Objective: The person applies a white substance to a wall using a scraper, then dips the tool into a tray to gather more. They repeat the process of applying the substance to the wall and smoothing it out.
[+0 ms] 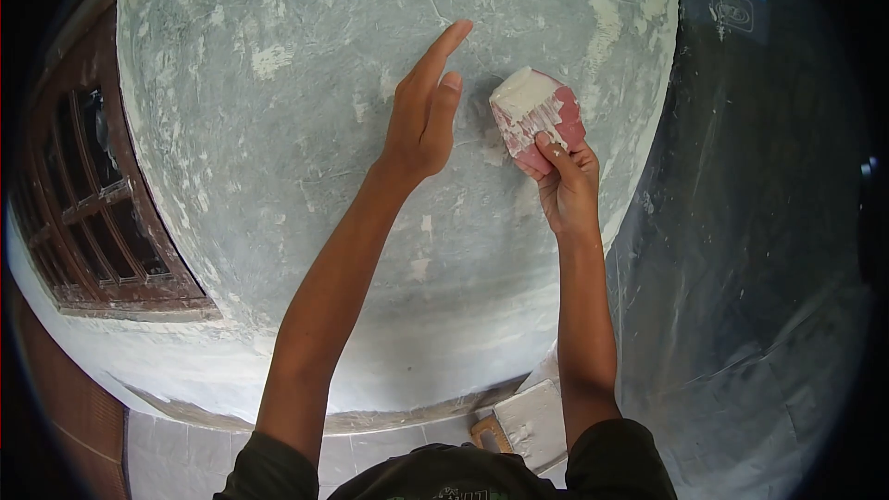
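Observation:
In front of me is a grey wall (306, 157) with white patches of filler and some cracks. My left hand (426, 116) is raised before it, index finger stretched out upward and thumb apart, holding nothing. A crack line runs near its fingertip. To the right, my right hand (567, 176) grips a flat pink scraper (570, 116), thumb on its near face and fingers behind. Thick white paste (524, 91) covers the scraper's upper part and streaks down its face.
A brown window frame (139, 292) with dark panes is at the left. Dark plastic sheeting (741, 222) hangs at the right. Low down, near my right elbow, lies a paste-covered board (532, 421) with a brown handle, above grey floor tiles (185, 454).

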Demonstrator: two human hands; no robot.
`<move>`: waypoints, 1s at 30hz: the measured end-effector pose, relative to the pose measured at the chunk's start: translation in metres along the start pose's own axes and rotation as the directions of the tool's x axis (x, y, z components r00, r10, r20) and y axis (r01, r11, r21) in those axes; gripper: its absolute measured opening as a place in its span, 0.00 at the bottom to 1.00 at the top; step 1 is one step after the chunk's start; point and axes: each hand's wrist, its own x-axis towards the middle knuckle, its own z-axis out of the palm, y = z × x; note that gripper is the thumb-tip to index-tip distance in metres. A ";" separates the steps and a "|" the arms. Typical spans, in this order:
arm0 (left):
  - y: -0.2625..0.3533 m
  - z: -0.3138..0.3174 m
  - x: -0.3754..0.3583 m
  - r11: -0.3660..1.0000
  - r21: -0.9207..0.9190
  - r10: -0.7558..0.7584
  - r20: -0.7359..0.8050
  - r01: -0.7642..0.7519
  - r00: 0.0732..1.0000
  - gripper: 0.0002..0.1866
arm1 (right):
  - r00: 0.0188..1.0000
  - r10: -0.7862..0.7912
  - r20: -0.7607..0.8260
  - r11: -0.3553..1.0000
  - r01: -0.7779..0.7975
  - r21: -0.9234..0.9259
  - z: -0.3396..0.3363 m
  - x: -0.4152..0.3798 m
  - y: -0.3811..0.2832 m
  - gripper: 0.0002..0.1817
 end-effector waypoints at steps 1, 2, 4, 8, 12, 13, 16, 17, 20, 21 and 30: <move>-0.001 0.002 0.006 1.000 -0.012 0.010 -0.005 -0.010 1.000 0.31 | 1.000 -0.005 0.010 1.000 0.005 0.003 0.001 0.007 -0.003 0.12; -0.001 0.003 0.012 0.999 -0.025 0.021 -0.012 -0.021 1.000 0.31 | 1.000 -0.005 0.024 1.000 0.005 0.019 0.002 0.014 -0.005 0.12; -0.001 0.005 0.022 0.999 -0.021 0.025 -0.024 -0.025 0.999 0.31 | 0.999 -0.014 0.050 0.999 0.012 0.038 0.004 0.027 -0.011 0.11; -0.009 0.003 0.048 0.998 0.000 0.064 -0.040 -0.064 0.997 0.31 | 0.995 -0.055 0.078 0.998 0.056 -0.008 0.011 0.060 -0.027 0.11; -0.019 -0.004 0.081 0.993 0.064 0.102 -0.056 -0.098 0.993 0.29 | 0.985 -0.146 0.094 0.984 0.155 -0.086 0.023 0.101 -0.050 0.11; -0.022 -0.007 0.092 0.989 0.094 0.124 -0.056 -0.118 0.991 0.29 | 0.980 -0.173 0.096 0.977 0.183 -0.110 0.027 0.113 -0.057 0.11; -0.028 -0.016 0.124 0.971 0.158 0.190 -0.076 -0.177 0.979 0.28 | 0.955 -0.275 0.111 0.930 0.294 -0.221 0.042 0.149 -0.079 0.11; -0.030 -0.019 0.134 0.962 0.187 0.217 -0.089 -0.198 0.972 0.27 | 0.936 -0.326 0.132 0.899 0.350 -0.261 0.048 0.162 -0.087 0.11; -0.038 -0.029 0.163 0.938 0.262 0.256 -0.083 -0.227 0.963 0.28 | 0.885 -0.430 0.176 0.829 0.465 -0.312 0.067 0.198 -0.108 0.10; -0.041 -0.033 0.173 0.934 0.268 0.267 -0.088 -0.235 0.960 0.28 | 0.861 -0.462 0.212 0.794 0.508 -0.333 0.074 0.209 -0.116 0.11; -0.063 -0.055 0.222 0.800 0.546 0.355 -0.095 -0.250 0.930 0.27 | 0.602 -0.699 0.387 -0.052 0.497 -0.866 0.122 0.302 -0.164 0.15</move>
